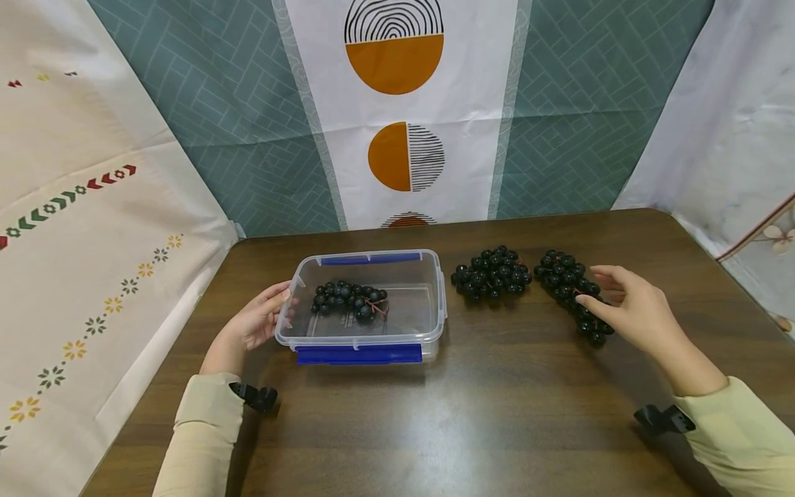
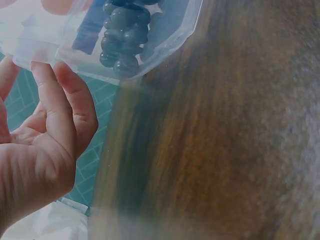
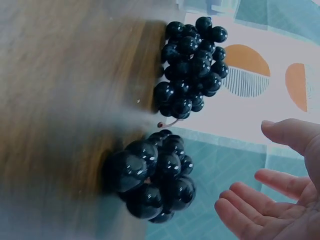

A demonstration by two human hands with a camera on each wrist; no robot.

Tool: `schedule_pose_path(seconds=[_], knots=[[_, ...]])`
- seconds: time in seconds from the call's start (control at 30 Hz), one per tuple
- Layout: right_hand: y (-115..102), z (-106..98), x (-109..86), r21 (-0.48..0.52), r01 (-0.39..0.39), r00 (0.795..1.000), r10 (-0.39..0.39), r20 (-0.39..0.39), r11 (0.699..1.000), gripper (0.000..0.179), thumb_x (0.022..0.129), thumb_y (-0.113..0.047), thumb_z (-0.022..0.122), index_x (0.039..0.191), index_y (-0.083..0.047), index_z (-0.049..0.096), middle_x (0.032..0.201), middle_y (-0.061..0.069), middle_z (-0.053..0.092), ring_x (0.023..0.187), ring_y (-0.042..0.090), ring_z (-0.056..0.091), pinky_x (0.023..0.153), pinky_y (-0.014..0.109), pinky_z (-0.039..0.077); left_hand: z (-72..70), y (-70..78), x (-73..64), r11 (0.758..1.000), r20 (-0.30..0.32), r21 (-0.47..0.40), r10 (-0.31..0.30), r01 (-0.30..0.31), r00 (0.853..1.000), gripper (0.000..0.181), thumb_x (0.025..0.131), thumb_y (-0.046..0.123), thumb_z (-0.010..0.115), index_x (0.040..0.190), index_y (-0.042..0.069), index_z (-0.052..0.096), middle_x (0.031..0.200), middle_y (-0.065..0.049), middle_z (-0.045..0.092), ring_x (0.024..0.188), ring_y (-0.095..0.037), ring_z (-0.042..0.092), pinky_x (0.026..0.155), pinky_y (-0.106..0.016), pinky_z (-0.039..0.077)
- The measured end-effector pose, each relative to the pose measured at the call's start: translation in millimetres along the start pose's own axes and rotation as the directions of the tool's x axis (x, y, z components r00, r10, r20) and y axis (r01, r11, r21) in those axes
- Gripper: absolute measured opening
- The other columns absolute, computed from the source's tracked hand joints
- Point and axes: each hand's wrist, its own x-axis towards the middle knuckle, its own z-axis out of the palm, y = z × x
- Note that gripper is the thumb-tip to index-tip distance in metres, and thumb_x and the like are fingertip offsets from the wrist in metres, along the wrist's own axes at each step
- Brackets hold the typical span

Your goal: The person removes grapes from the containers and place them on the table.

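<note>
A clear plastic food container with blue clips sits lidless at the left of the table. Inside it lies a small bunch of dark grapes with a reddish stem. My left hand grips the container by its left wall; in the left wrist view its fingertips meet the plastic. Over at the right, my right hand hovers beside a long bunch of dark grapes, thumb and fingers spread. The right wrist view shows a gap between those fingers and the near bunch.
Another bunch of dark grapes lies between the container and the long bunch. Brown wood tabletop stretches toward the front. Behind it hangs a patterned teal and white cloth, and a cream embroidered cloth borders the left side.
</note>
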Motion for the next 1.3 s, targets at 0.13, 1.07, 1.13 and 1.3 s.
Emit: schedule_pose_path(seconds=[0.13,1.07,1.13,1.3], knots=[[-7,1,2.2,0.003,0.008,1.000,-0.008,0.003,1.000,0.061,0.091,-0.032,0.064,0.135,0.006,0.045,0.124,0.034,0.052,0.104,0.051,0.055,0.083,0.061,0.046,0.2,1.2,-0.5,1.000,0.003,-0.011,-0.002,0.002,1.000,0.018,0.101,0.023,0.046,0.119,0.026,0.045,0.094,0.004,0.061,0.071,-0.005,0.061,0.060,-0.019,0.055],[-58,14,16.2,0.042,0.140,0.988,-0.143,0.056,0.989,0.060,0.087,-0.025,0.070,0.136,0.001,0.046,0.123,0.027,0.056,0.108,0.040,0.056,0.078,0.052,0.052,-0.9,12.4,-2.0,0.993,-0.021,0.115,-0.011,0.013,1.000,0.026,0.099,0.024,0.051,0.124,0.026,0.044,0.101,0.005,0.061,0.083,-0.007,0.061,0.069,-0.022,0.055],[-62,15,17.1,0.053,0.148,0.986,-0.152,0.069,0.988,0.061,0.088,-0.026,0.070,0.137,0.000,0.045,0.124,0.027,0.055,0.109,0.040,0.055,0.079,0.052,0.052,-0.9,13.2,-2.9,0.991,-0.023,0.134,-0.010,0.013,1.000,0.029,0.099,0.024,0.052,0.126,0.026,0.044,0.102,0.006,0.060,0.085,-0.007,0.061,0.070,-0.023,0.055],[-72,19,18.5,0.074,0.160,0.982,-0.167,0.092,0.984,0.060,0.088,-0.025,0.070,0.138,-0.003,0.045,0.125,0.024,0.054,0.111,0.038,0.054,0.080,0.051,0.052,-1.3,15.4,-4.6,0.985,-0.022,0.172,-0.012,0.015,1.000,0.035,0.098,0.024,0.053,0.131,0.026,0.041,0.105,0.006,0.060,0.089,-0.007,0.062,0.071,-0.022,0.054]])
